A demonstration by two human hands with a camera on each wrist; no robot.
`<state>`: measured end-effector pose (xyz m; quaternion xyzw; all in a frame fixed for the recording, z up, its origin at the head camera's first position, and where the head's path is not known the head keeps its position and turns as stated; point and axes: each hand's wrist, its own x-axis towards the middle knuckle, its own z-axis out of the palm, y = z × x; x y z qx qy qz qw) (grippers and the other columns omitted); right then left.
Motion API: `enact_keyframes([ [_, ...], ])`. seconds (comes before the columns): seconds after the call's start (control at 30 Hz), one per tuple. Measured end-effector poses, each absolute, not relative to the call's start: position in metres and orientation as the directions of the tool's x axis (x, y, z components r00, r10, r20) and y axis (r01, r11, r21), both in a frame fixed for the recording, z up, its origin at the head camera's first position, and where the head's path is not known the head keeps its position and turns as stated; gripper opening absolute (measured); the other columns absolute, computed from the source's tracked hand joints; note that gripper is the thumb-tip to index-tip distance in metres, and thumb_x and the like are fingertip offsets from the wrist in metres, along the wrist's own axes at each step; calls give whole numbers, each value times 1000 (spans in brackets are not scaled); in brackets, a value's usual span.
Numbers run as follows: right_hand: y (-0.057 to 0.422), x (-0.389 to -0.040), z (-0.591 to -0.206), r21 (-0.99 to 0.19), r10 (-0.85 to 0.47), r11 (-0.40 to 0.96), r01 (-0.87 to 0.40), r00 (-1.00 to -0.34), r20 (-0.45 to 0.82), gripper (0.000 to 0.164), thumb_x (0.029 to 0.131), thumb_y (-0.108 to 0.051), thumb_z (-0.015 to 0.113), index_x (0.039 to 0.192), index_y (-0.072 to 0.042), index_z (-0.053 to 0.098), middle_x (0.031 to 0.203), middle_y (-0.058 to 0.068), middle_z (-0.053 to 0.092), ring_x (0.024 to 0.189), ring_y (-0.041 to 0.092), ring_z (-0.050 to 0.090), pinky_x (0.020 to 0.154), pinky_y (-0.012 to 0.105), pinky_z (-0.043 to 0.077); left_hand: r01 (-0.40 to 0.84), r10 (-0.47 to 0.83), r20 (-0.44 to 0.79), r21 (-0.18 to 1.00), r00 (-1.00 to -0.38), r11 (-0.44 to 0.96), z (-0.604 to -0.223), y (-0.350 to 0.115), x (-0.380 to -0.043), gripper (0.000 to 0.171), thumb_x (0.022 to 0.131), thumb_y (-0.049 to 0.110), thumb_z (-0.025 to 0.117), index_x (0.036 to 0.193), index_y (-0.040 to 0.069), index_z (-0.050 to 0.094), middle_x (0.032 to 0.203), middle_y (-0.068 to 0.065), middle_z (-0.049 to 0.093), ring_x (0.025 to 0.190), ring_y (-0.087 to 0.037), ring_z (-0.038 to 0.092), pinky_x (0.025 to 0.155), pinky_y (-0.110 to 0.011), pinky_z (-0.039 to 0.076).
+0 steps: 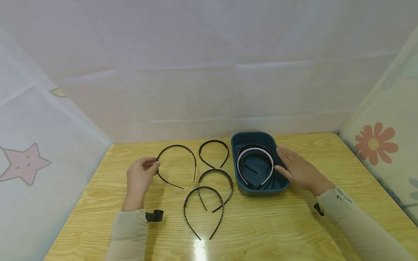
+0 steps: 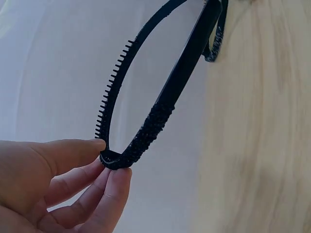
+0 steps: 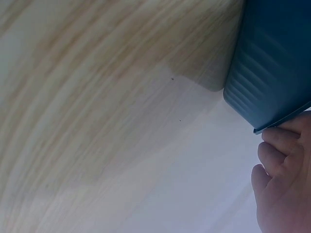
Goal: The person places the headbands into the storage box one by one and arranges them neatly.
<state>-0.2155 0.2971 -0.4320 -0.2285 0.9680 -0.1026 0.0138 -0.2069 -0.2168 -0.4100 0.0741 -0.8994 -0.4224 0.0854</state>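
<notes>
L hand [image 1: 140, 177] pinches black toothed headband [image 1: 177, 145] by one side, L of loose bands [image 1: 204, 187]; R hand [image 1: 298, 172], fingers straight, rests on blue bin [image 1: 261, 193] rim. Thin hold: could twist/slip if fingertips loosen; teeth might snag. Headband curved, prob. plastic, w/ rough beady covering; bin ribbed outside, rounded corners.

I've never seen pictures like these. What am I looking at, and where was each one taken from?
No robot here: these are a person's left hand and right hand, bare. The wide picture comes from a head-worn camera; the close ones from cameras on the left and right wrists. On the wooden table lie three dark headbands, beside a blue bin holding more, including a pale headband. The left hand pinches another dark headband, and the right hand rests against the bin's rim.
</notes>
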Motion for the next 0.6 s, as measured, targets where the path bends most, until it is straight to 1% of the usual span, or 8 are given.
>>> enact_keyframes([
  [0.1, 298, -216, -433, -201, -445, 876, -439, -895, 18, 73, 110, -46, 39, 159, 5, 20, 165, 26, 18, 152, 43, 16, 125, 55, 13, -50, -211, 103, 788, -972, 614, -404, -211, -205, 38, 102, 29, 64, 129, 2, 67, 120, -20, 69, 109, -34, 68, 87, -44, 60],
  [0.17, 298, -217, -433, -202, -445, 876, -439, -896, 17, 73, 110, -46, 39, 159, 5, 19, 165, 25, 18, 152, 43, 15, 124, 55, 13, -44, -219, 112, 798, -969, 602, -400, -207, -203, 37, 102, 28, 64, 129, 2, 67, 119, -19, 69, 108, -34, 68, 86, -41, 61],
  [0.33, 298, -217, -433, -204, -446, 875, -439, -895, 15, 73, 110, -46, 38, 159, 5, 19, 165, 25, 17, 152, 43, 15, 124, 55, 13, -22, -222, 116, 843, -968, 537, -396, -196, -202, 36, 100, 26, 67, 128, 3, 68, 117, -19, 70, 106, -31, 69, 81, -26, 61],
  [0.43, 298, -217, -433, -203, -445, 875, -439, -895, 14, 73, 110, -46, 39, 159, 5, 19, 165, 25, 17, 152, 43, 15, 124, 55, 13, 6, -201, 123, 866, -972, 500, -396, -188, -203, 35, 100, 24, 68, 127, 2, 68, 116, -18, 70, 105, -29, 69, 78, -20, 59],
  [0.6, 297, -216, -431, -199, -445, 876, -439, -895, 14, 73, 110, -46, 39, 159, 5, 20, 165, 25, 18, 152, 43, 16, 124, 56, 13, 36, -165, 128, 880, -978, 473, -399, -172, -206, 33, 98, 24, 70, 125, 4, 70, 115, -16, 70, 103, -29, 69, 77, -21, 60],
])
